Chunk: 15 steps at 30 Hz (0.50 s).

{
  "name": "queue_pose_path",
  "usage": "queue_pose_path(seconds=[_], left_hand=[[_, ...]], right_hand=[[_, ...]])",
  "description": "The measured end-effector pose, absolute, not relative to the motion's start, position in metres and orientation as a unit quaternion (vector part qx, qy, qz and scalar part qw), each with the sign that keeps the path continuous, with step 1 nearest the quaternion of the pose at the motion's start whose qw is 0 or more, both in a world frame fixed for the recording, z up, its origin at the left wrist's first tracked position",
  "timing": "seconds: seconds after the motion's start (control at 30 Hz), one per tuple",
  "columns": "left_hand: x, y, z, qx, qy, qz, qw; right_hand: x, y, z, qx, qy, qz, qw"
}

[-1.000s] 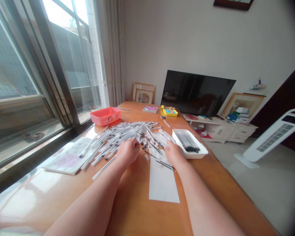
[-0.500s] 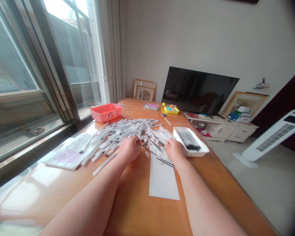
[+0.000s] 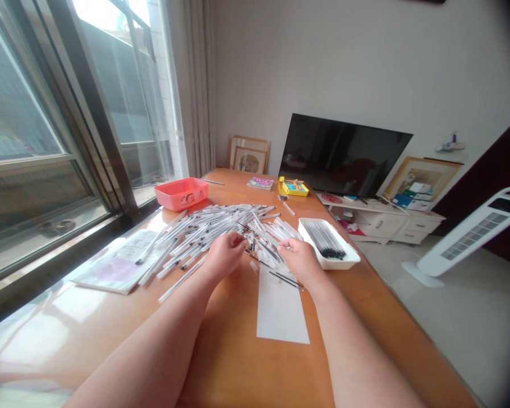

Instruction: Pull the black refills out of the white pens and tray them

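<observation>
Filling white tray (image 3: 344,262), black-tipped refills (image 3: 327,242), right hand (image 3: 300,260) beside

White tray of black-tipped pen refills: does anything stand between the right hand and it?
Nothing visible does: the right hand lies close beside the white tray, with no pens between them.

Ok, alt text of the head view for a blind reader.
The left hand and right hand touch a heap of thin clear pens on a wooden table, beside a white tray of black-tipped pens. A white paper strip lies nearby.
</observation>
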State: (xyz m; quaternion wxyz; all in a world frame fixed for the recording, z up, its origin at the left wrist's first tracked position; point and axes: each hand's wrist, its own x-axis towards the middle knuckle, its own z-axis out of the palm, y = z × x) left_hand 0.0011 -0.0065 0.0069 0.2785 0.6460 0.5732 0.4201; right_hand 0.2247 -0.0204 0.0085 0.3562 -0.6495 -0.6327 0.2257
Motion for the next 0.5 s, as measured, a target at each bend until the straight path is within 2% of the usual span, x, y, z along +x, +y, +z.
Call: queue_pose_path(seconds=[0.17, 0.27, 0.5], left_hand=[[0.003, -0.015, 0.020, 0.541, 0.493, 0.462, 0.501], [0.003, -0.018, 0.023, 0.485, 0.418, 0.489, 0.593], [0.005, -0.018, 0.023, 0.459, 0.341, 0.514, 0.640]], right_hand=[[0.215, -0.032, 0.019, -0.549, -0.647, 0.358, 0.389], [0.211, -0.037, 0.023, -0.521, -0.643, 0.403, 0.392], [0.214, -0.039, 0.024, -0.521, -0.641, 0.431, 0.363]])
